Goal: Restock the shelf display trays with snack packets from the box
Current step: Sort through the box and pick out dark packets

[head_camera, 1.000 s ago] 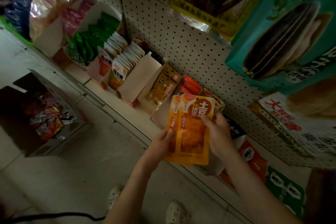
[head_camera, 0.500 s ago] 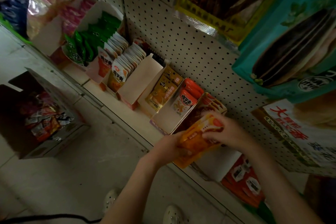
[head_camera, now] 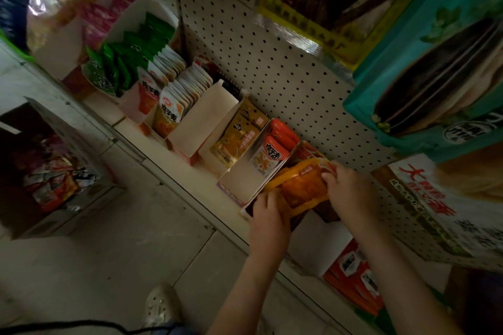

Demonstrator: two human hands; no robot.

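Orange glossy plastic snack packets (head_camera: 302, 187), gripped at opposite ends by left hand (head_camera: 268, 215) and right hand (head_camera: 351, 190), sit half inside a white cardboard display tray (head_camera: 246, 210) on the cream shelf (head_camera: 190, 171); the bowed stack may snag the tray wall and spill forward.

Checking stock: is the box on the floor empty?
Not empty: a heap of snack packets shows inside the open box.

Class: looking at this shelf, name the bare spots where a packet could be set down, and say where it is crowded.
Free: the front of the tray before the orange-and-white packet; the shelf strip ahead of the trays. Crowded: the green packets and white packets, and where the left hand and right hand grip the orange packets.
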